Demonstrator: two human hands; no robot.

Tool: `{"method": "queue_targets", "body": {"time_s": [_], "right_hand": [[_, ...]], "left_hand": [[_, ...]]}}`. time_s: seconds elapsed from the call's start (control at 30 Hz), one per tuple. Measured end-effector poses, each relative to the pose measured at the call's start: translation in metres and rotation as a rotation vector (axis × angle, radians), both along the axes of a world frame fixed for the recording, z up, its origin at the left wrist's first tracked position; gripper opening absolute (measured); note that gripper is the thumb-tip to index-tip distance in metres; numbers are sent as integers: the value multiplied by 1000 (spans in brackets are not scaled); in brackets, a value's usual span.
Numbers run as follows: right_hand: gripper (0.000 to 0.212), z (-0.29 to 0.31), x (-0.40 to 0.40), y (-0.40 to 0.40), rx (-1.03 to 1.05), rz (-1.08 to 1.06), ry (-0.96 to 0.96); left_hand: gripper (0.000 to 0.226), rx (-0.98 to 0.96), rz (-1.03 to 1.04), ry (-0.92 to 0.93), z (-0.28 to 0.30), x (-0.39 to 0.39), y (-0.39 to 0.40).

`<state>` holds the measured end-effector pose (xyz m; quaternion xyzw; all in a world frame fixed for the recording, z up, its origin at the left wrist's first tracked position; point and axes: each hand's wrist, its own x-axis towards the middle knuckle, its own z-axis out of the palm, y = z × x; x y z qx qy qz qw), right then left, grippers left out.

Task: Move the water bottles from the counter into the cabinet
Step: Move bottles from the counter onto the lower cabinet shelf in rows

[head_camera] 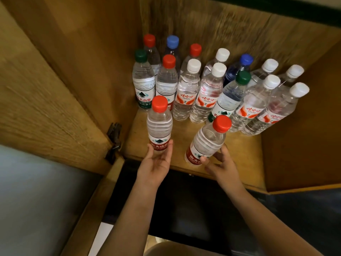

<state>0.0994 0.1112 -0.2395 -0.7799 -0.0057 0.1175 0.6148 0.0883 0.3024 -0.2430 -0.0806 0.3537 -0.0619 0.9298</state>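
Inside the wooden cabinet (199, 163), several clear water bottles (186, 89) with red, white, blue and green caps stand in rows at the back of the shelf. My left hand (155, 163) grips the bottom of a red-capped bottle (159, 124), upright near the shelf's front left. My right hand (219, 167) holds a second red-capped bottle (206, 141) by its base, tilted to the right, over the front of the shelf. Both held bottles carry red and white labels.
The cabinet door (46, 100) stands open on the left, its dark hinge (113, 141) by the shelf's front corner. The right side wall (304, 135) closes in the shelf. Bare shelf wood lies between the held bottles and the rows.
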Motion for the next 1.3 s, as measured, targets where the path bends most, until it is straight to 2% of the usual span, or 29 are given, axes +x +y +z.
{"method": "queue_targets", "body": {"time_s": [0.17, 0.4, 0.5, 0.63, 0.73, 1.03, 1.3], "right_hand": [[63, 1, 10, 10, -21, -6, 14], [60, -4, 38, 42, -10, 55, -12], [64, -5, 51, 58, -12, 79, -26], [63, -8, 67, 78, -27, 103, -52], [68, -10, 76, 91, -48, 101, -69], [69, -6, 90, 123, -108, 60, -99], [66, 1, 95, 135, -82, 51, -129]], "left_hand": [[52, 2, -34, 35, -3, 11, 5], [44, 73, -1, 42, 0, 26, 21], [39, 179, -18, 70, 0, 35, 29], [50, 399, -213, 141, -2, 50, 42], [56, 485, -301, 191, -5, 60, 48], [53, 517, -237, 225, -4, 79, 55], [52, 526, -224, 255, -2, 85, 60]]}}
